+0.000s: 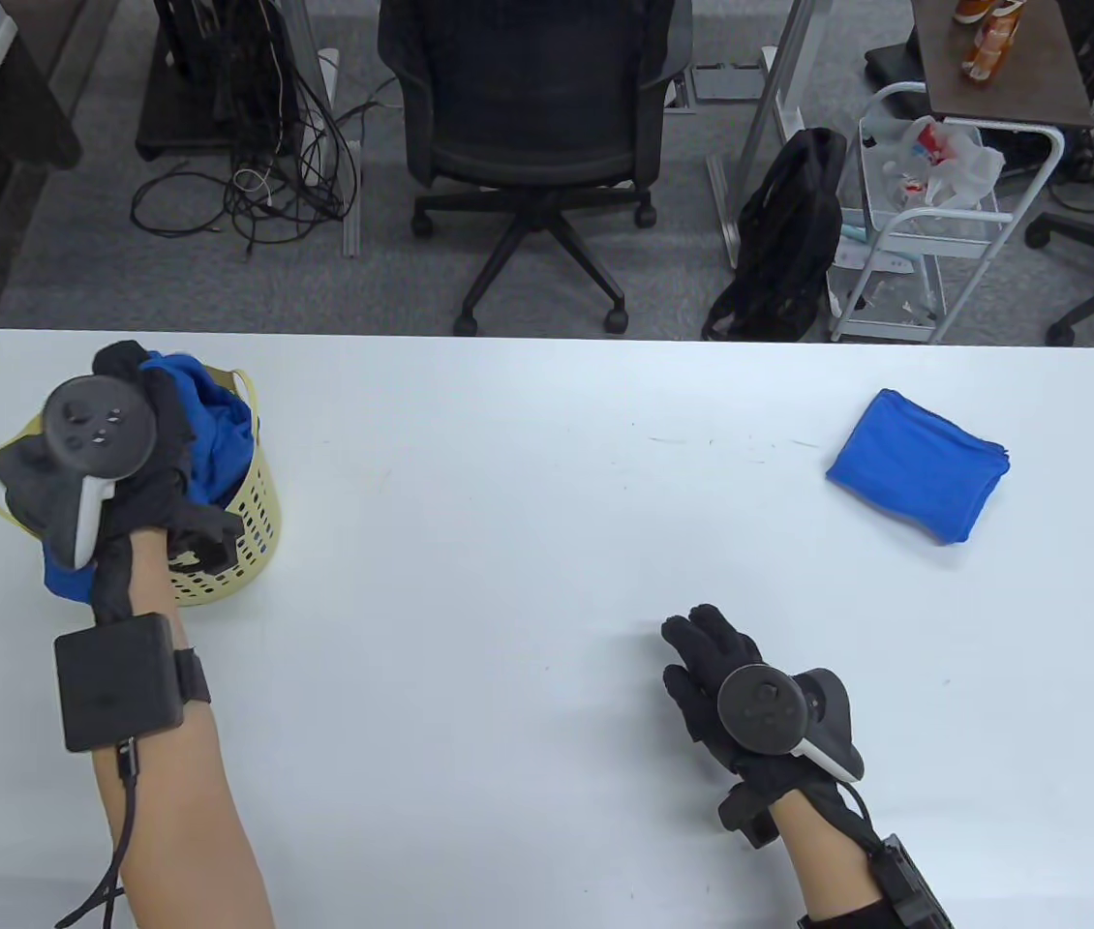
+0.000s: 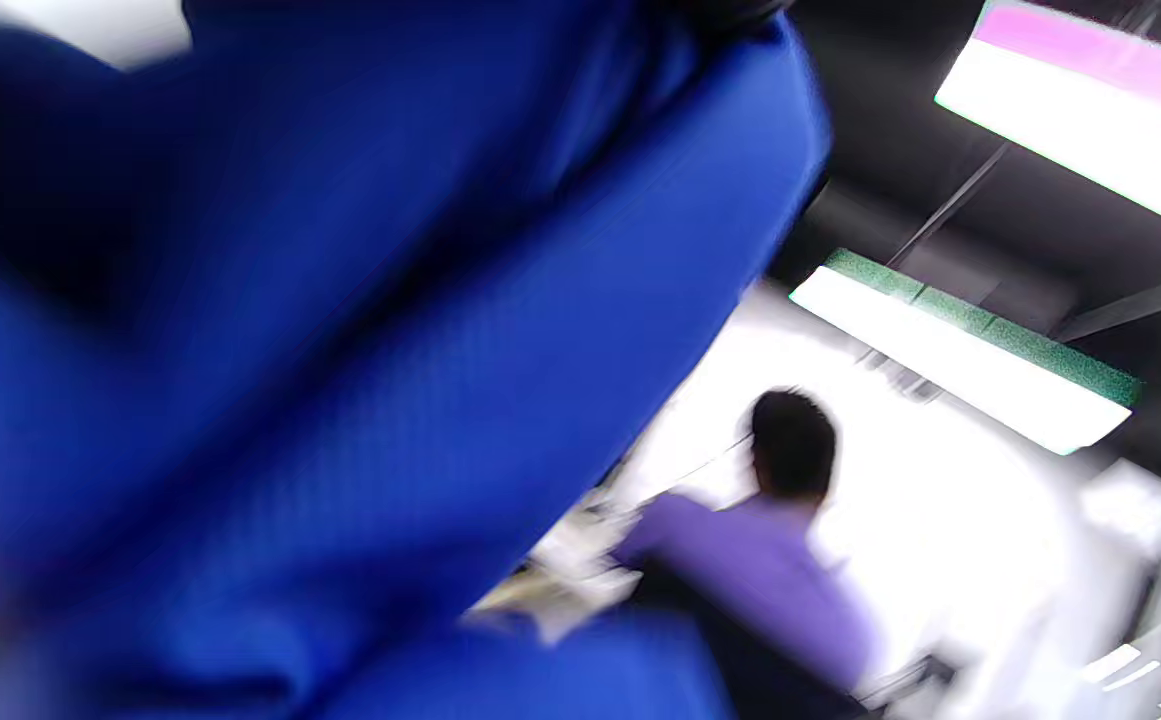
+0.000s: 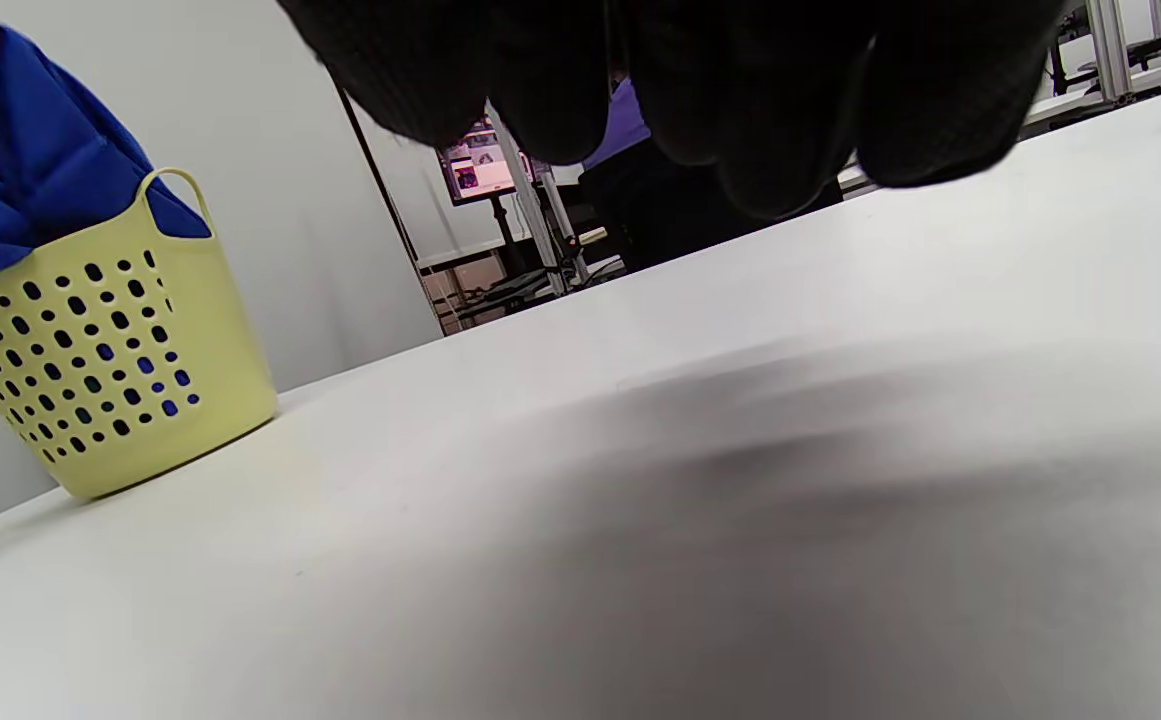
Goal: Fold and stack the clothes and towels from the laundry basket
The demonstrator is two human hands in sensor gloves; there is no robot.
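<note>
A small yellow laundry basket [image 1: 257, 503] [image 3: 110, 350] stands at the table's left side with a blue cloth [image 1: 218, 426] [image 3: 30, 160] bunched in it. My left hand [image 1: 136, 455] is over the basket, its fingers curled into that blue cloth, which fills the blurred left wrist view [image 2: 340, 350]. A folded blue towel [image 1: 917, 464] lies flat at the far right of the table. My right hand [image 1: 702, 648] rests low over the table near the front, fingers [image 3: 790, 110] relaxed and holding nothing.
The white table [image 1: 528, 503] runs across the table view; its far edge borders an office chair [image 1: 537, 126], a black backpack [image 1: 784, 232] and a wire cart [image 1: 934, 223]. A person in purple [image 2: 750, 570] sits in the background.
</note>
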